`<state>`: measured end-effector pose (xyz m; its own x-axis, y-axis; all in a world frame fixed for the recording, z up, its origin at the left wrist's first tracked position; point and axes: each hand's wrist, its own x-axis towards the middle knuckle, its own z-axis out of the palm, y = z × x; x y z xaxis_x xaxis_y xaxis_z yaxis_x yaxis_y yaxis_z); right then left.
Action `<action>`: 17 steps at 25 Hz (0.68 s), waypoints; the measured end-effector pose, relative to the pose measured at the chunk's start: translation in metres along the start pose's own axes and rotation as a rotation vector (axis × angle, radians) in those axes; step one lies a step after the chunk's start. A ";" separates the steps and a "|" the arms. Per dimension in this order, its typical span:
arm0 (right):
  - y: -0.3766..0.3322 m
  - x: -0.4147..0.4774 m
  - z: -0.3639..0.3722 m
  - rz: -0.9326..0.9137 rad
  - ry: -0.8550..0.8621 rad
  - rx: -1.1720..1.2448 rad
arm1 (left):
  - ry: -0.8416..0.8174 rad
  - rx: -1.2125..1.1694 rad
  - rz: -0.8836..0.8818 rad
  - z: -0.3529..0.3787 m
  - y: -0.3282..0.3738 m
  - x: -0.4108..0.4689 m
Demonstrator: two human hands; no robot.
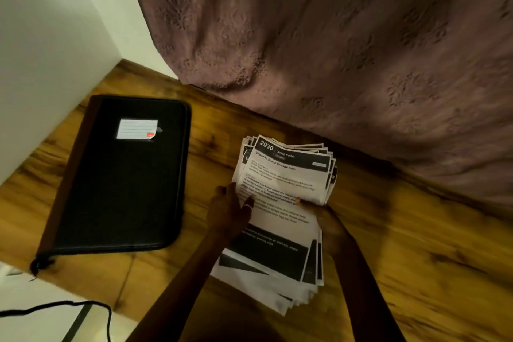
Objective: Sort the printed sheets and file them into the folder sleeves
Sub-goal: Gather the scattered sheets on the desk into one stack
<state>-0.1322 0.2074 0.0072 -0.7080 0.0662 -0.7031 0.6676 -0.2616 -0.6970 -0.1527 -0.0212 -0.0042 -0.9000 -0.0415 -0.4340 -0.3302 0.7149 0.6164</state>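
A fanned stack of printed sheets (283, 203) lies on the wooden table, its top page headed "2930 LIVING ROOM". My left hand (230, 209) grips the stack's left edge, thumb on the top sheet. At the right edge my right hand (324, 216) holds the stack, fingers under it and thumb on top. A closed black zip folder (119, 191) with a white label lies flat to the left, about a hand's width from the sheets.
The wooden table (402, 258) ends at a mauve patterned curtain (333, 36) behind the sheets and a white wall (41, 50) at the left. A black cable (91, 307) loops off the table's near left edge over a white surface.
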 end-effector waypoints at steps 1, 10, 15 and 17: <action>0.003 0.000 -0.002 -0.015 0.040 -0.010 | 0.007 0.011 0.017 -0.001 -0.006 -0.002; -0.033 -0.048 0.014 -0.323 -0.099 -0.125 | -0.246 -0.774 0.084 -0.072 0.009 -0.001; -0.081 -0.102 0.034 -0.473 -0.031 -0.151 | -0.022 -0.880 0.325 -0.102 0.054 -0.028; -0.090 -0.119 0.039 -0.590 0.004 -0.094 | 0.051 -0.901 0.422 -0.113 0.072 -0.042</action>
<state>-0.1175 0.1852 0.1593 -0.9646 0.1783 -0.1941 0.1799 -0.0932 -0.9793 -0.1708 -0.0468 0.1321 -0.9976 0.0493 -0.0489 -0.0545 -0.1183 0.9915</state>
